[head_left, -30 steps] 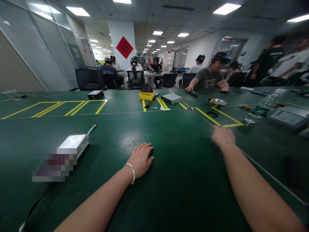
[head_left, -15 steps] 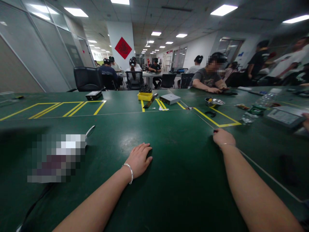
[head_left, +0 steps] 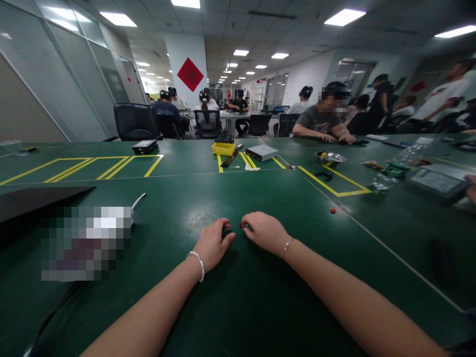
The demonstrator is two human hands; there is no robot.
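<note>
My right hand [head_left: 264, 231] is in front of me over the green table [head_left: 282, 297], thumb and fingers pinched on a small dark red object [head_left: 242, 225]. Its kind is too small to make out. Just left of it, my left hand [head_left: 212, 244] rests on the tabletop with curved fingers, the thumb apart and nothing between them. A narrow gap separates the two hands. To the right lies a small orange-red piece [head_left: 333, 211], touched by neither hand.
Yellow tape [head_left: 353, 192] marks areas farther back. Beyond lie a yellow bin [head_left: 223, 148], a grey box [head_left: 262, 152], a metal bowl [head_left: 330, 157] and a plastic bottle [head_left: 396, 171]. A blurred-out item [head_left: 92, 243] sits at left. Across the table sits a person [head_left: 318, 121].
My right hand has moved left from beside the seam to near my left hand, carrying the dark red object. The orange-red piece now shows. My left fingers have curled a little.
</note>
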